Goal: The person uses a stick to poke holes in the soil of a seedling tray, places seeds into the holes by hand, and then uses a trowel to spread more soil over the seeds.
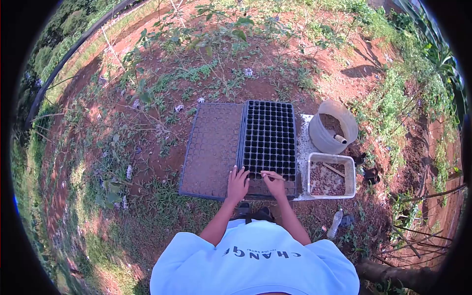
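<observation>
My left hand (238,184) lies flat with its fingers out, over the border between a soil-filled seedling tray (214,142) and a black seedling tray (270,132). Most cells of the black tray look dark and hollow; its nearest rows hold brown soil. Over those near rows, my right hand (274,185) is closed around a short, thin wooden stick (276,176). The stick points left, towards my left hand. Whether its tip touches the soil I cannot make out.
Right of the trays, a white board (304,140) carries a round translucent tub (324,140) with soil and a corncob-like piece (340,139). Nearer stands a rectangular container (352,177) with small reddish-brown bits and a flat stick (334,169). A plastic bottle (335,223) lies on the ground.
</observation>
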Action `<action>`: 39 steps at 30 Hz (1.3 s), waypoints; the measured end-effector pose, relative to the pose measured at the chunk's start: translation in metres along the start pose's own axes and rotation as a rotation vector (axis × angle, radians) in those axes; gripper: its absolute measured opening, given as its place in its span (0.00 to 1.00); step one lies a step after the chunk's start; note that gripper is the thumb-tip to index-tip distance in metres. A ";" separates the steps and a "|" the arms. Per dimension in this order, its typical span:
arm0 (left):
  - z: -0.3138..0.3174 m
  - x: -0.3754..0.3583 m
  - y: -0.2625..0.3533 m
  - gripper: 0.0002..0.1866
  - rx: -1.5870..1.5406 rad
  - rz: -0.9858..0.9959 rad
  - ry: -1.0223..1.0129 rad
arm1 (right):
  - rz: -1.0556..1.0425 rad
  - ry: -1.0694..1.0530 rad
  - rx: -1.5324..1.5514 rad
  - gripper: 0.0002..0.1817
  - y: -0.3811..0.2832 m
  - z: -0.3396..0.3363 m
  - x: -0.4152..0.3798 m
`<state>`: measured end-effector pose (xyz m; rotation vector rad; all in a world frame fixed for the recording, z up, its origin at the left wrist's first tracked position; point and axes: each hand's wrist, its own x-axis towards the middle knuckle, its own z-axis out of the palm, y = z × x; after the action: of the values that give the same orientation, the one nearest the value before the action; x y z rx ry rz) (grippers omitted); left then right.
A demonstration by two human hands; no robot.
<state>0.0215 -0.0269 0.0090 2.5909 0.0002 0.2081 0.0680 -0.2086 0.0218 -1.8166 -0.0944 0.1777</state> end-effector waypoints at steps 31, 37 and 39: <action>-0.012 -0.028 -0.033 0.25 0.034 0.193 -0.084 | -0.180 0.255 -0.282 0.10 0.003 0.040 -0.048; -0.010 -0.029 -0.034 0.26 0.066 0.192 -0.088 | -0.160 0.236 -0.308 0.09 0.010 0.039 -0.054; -0.010 -0.029 -0.034 0.26 0.074 0.192 -0.087 | -0.158 0.216 -0.301 0.11 0.011 0.039 -0.056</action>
<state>-0.0071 0.0058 -0.0043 2.6714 -0.2783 0.1669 0.0060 -0.1831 0.0052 -2.1059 -0.1163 -0.1533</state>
